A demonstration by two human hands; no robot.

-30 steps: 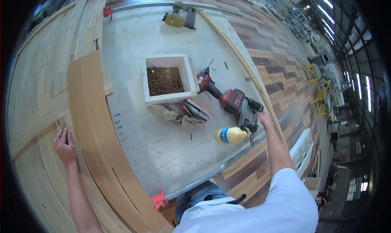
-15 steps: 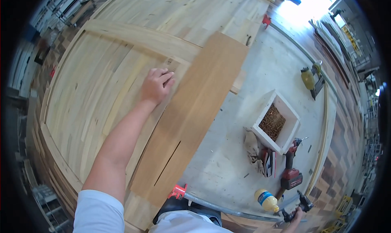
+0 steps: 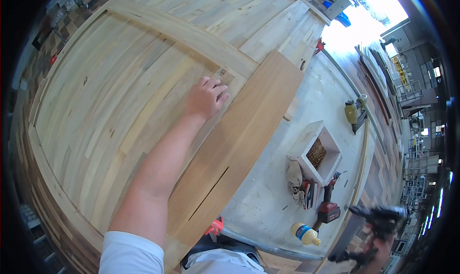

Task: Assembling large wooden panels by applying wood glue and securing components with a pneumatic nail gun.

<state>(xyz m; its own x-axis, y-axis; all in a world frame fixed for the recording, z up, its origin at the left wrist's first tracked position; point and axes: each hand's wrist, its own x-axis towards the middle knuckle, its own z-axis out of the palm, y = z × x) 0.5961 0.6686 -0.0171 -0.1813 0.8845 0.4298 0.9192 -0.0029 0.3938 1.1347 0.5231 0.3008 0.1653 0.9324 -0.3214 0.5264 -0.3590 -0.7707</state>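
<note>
My left hand (image 3: 207,97) lies on a pale wooden panel (image 3: 129,92), its fingers spread beside a small dark-grained patch (image 3: 224,76) near a frame joint. Just right of that hand, a browner plank (image 3: 239,130) runs lengthwise, with a narrow dark slit (image 3: 208,193) in its near part. At the lower right, my right hand (image 3: 382,250) grips a black power tool (image 3: 383,221). It is raised past the table edge and smeared by motion, so its exact kind cannot be made out.
On the grey tabletop (image 3: 258,178) stand a white box (image 3: 299,156) of screws, a crumpled cloth (image 3: 295,180), a red-and-black cordless driver (image 3: 329,209), a yellowish glue bottle (image 3: 305,234) and a yellow-green nail gun (image 3: 353,115). Red clamps (image 3: 215,226) grip the panel's edge.
My right hand has lifted the black tool up and to the right. My left hand stays near the dark-grained patch, its fingers flatter. The whole view has shifted.
</note>
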